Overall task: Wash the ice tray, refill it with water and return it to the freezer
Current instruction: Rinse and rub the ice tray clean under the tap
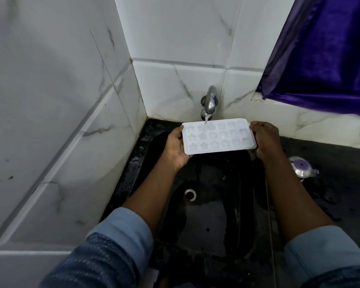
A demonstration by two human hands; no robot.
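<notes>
1. White glossy wall tiles (50, 100) with grey marble-like veining fill the left side; they meet the back wall in a corner above the basin.
2. The left hand (176, 149) grips the left short end of the ice tray (217, 136); its fingers curl beneath the tray and its thumb lies against the edge; a rolled blue sleeve (123, 229) covers the forearm below.
3. The ice tray hangs between the two hands, roughly level, above the far part of the sink (212, 221) and just under the spout; it is a flat rectangle of white, slightly translucent plastic with rounded corners; three rows of shallow moulded cells show, stars at the left, flower-like shapes in the middle, less clear forms at the right.
4. A curved, polished metal tap (210, 100) juts from the back tiles; a thin stream of water (206, 119) falls onto the tray's far row, left of centre.
5. The sink is black, wet and dull; a pale round drain ring (190, 194) sits in its floor.
6. The right hand (265, 140) holds the right short end, fingers curled around the edge.
7. A shiny steel lid (302, 168) with a purple knob rests on the dark counter (337, 196).
8. A purple satin curtain (324, 59) hangs at the upper right.
</notes>
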